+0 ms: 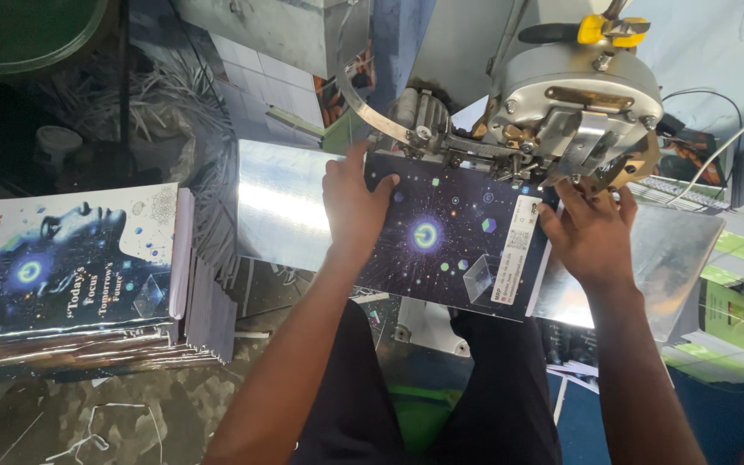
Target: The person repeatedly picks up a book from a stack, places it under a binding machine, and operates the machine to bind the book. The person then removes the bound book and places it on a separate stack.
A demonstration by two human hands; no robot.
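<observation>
My left hand (353, 202) lies flat, fingers spread, pressing down on the dark, glossy booklet with a glowing ring and star pattern (441, 241), pinning it to the shiny metal work plate (277, 202) so it cannot slide. My right hand (592, 232) curls over the booklet's right edge, fingers tucked beneath the grey round-bodied metal machine head (574, 95), steadying that end where the white label strip sits. The booklet spans between both hands, its far edge pushed up against the machine's mechanism. At the left edge of the bench, well apart from my hands, sits a stack of matching printed booklets (71, 275), cover up, within reach.
</observation>
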